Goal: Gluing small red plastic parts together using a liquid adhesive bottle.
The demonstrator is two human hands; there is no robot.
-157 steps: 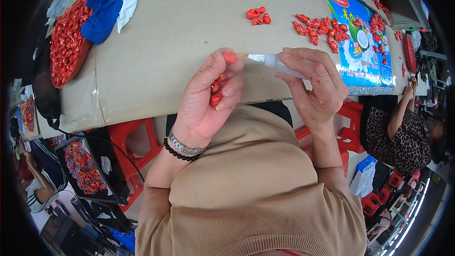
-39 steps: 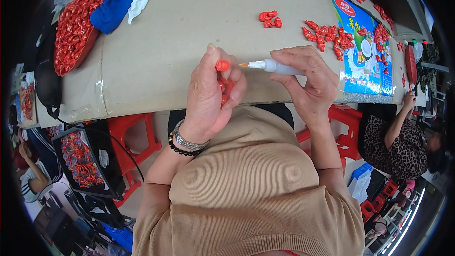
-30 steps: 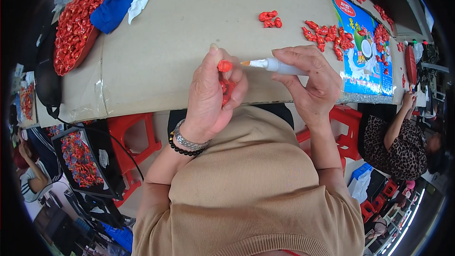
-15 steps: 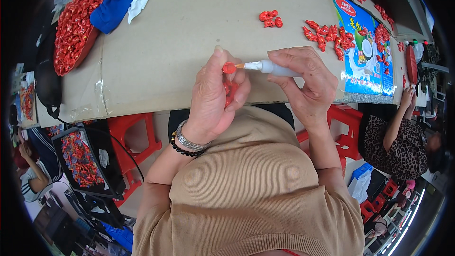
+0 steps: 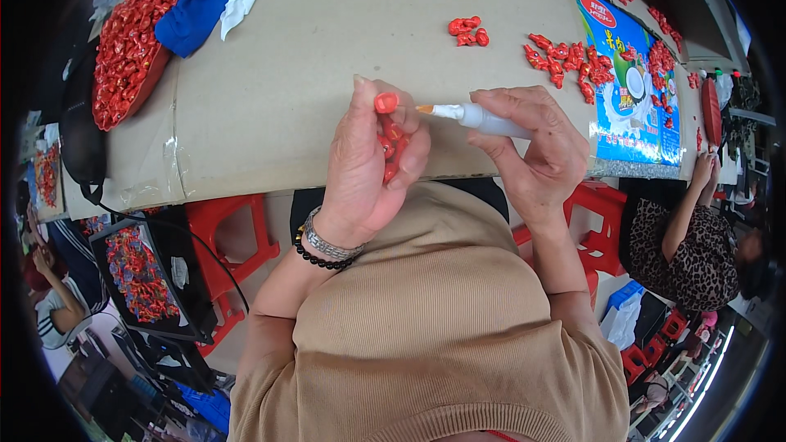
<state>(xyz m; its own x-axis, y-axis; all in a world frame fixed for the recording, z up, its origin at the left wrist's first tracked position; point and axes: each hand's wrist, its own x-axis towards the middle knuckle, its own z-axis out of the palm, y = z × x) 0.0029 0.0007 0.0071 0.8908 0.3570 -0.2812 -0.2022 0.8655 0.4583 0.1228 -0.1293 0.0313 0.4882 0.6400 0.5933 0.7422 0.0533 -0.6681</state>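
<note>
My left hand is closed around several small glossy red pieces, cupped in the palm. One red piece is pinched at the tips of thumb and forefinger, its round end turned up. My right hand grips a white paint pen between thumb and fingers. The pen lies nearly level and its tan tip points left at the pinched piece, with a small gap between them. Both hands are just above the near edge of the table.
A red tray heaped with red pieces stands far left beside a blue cloth. Loose red pieces lie in groups at the back and right, some on a blue printed sheet. A co-worker sits at the right.
The pen tip has drawn back from the red piece, with my right hand shifting slightly right. My left hand has moved a little left and up, tilting the piece.
</note>
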